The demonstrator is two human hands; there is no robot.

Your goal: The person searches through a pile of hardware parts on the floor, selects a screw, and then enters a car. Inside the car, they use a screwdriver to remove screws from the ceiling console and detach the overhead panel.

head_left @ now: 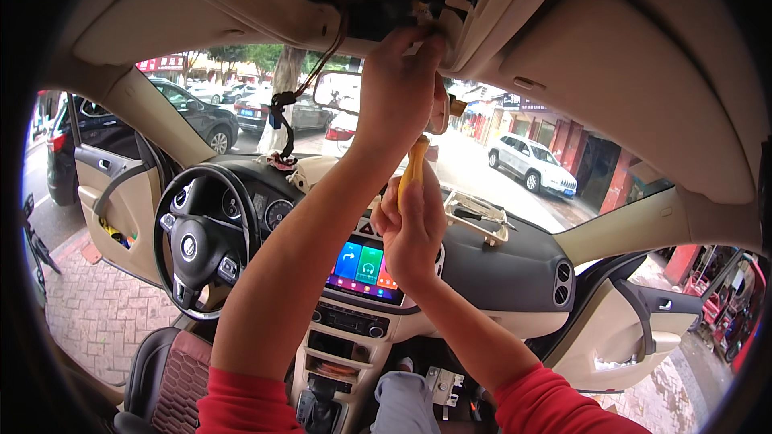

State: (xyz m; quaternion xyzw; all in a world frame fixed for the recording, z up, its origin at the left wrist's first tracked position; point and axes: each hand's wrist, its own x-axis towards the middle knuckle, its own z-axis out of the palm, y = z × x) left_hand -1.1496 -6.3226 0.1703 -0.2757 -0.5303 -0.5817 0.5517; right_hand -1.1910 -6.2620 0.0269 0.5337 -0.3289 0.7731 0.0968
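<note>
Raised to the opening in the car's roof lining, my left hand has its fingertips pinched at the opening's right edge. What lies between them I cannot make out. Below it, my right hand is wrapped around a yellow-handled tool, held upright. The tool's upper end is hidden behind my left hand and wrist, so its kind does not show. Dark wiring hangs from the opening, left of my left hand, with a black connector on it. The rear-view mirror is partly covered by my left hand.
The steering wheel is at the left, and a lit screen sits mid-dashboard. A beige trim frame lies on the dashboard's right. A metal bracket-like part is low beside my leg. Both front doors stand open.
</note>
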